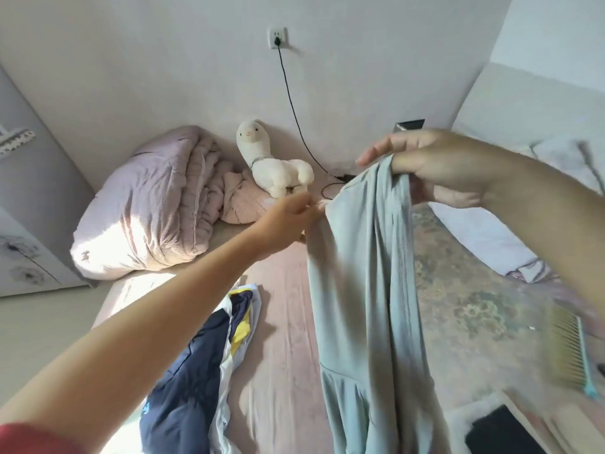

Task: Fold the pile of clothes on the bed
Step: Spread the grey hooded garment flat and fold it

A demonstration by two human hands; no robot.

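Observation:
A pale grey-green garment (pixel 363 290) hangs long and bunched above the pink bed (pixel 281 322). My right hand (pixel 438 165) grips its top edge, held up at the centre right. My left hand (pixel 288 217) reaches across and its fingertips touch the garment's upper left edge; whether they pinch the cloth is hidden. A navy, white and yellow garment (pixel 196 365) lies crumpled on the bed at the lower left.
A rolled pink quilt (pixel 150 204) and a white plush alpaca (pixel 271 162) sit against the wall. A black cable (pixel 294 109) runs down from a socket. A floral cover (pixel 458 290), a white pillow (pixel 484 231), a comb (pixel 569 348) and a black object (pixel 501 430) lie to the right.

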